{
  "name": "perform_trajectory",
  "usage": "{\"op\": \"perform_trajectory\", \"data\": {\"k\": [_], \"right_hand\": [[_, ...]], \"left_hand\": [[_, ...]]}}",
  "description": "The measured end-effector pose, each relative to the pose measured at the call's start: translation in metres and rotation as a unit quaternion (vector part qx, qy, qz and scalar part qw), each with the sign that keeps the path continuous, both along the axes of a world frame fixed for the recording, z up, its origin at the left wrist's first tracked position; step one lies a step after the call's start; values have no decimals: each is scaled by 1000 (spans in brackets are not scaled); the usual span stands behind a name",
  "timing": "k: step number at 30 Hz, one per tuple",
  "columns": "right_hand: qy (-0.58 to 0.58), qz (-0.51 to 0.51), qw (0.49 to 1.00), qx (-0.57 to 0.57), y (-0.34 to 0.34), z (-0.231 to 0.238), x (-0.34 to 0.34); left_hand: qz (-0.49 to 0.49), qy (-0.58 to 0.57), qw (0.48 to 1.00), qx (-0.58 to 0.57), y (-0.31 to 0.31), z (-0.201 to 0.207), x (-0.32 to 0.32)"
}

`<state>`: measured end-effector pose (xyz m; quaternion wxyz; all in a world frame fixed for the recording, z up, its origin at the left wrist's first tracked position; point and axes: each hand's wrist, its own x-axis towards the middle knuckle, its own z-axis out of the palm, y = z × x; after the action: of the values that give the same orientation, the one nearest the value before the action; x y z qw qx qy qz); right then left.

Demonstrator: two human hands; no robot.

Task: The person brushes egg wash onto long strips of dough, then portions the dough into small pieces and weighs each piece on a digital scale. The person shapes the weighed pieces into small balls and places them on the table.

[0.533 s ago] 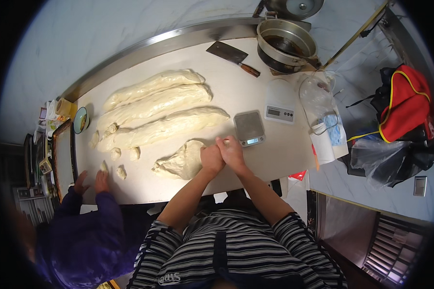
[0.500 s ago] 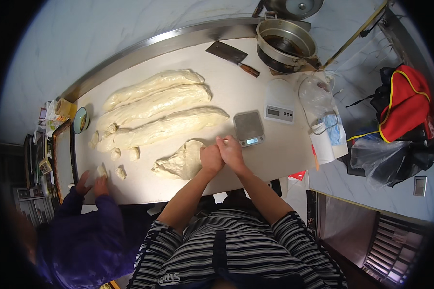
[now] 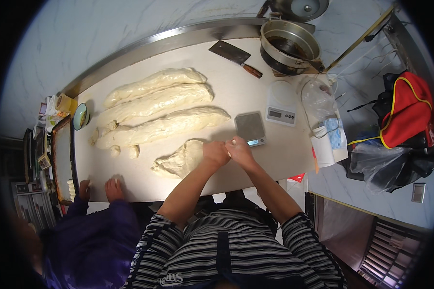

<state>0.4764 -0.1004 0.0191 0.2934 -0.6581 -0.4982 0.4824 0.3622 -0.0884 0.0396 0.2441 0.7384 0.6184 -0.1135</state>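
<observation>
My left hand is closed at the right end of a loose, pale slab of dough lying on the table. Close beside it my right hand is closed too, with a bit of pale dough showing between its fingers. The fingers of both hands partly hide what they grip. Just beyond my right hand is a small digital scale with a bare metal plate and a lit display. Past the slab, long dough logs lie side by side, and small dough lumps sit near their left end.
At the left, a co-worker's hands rest at the table edge by a dark-rimmed tray holding pale dough pieces. A cleaver and a large metal pot are at the back. A white scale and plastic bag stand right.
My hands have drawn slightly apart, the right one shifting right with dough now visible in it. The co-worker's hands have moved down toward the table edge, and two small lumps beside them are gone.
</observation>
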Motion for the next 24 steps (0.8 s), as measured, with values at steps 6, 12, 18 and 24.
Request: {"op": "perform_trajectory", "data": {"k": [6,12,18,24], "right_hand": [[200,94,968,-117,1,33,27],[-90,28,973,211,35,22,37],[95,129,981,-106,12,-5,16],[343,45,926,-150,-14,-12,-7]], "left_hand": [[46,-27,997,-52,22,4,-9],[30,-198,979,-48,6,5,-39],[11,-343,938,43,-17,6,-61],[-150,-267,913,270,-6,-10,-80]]}}
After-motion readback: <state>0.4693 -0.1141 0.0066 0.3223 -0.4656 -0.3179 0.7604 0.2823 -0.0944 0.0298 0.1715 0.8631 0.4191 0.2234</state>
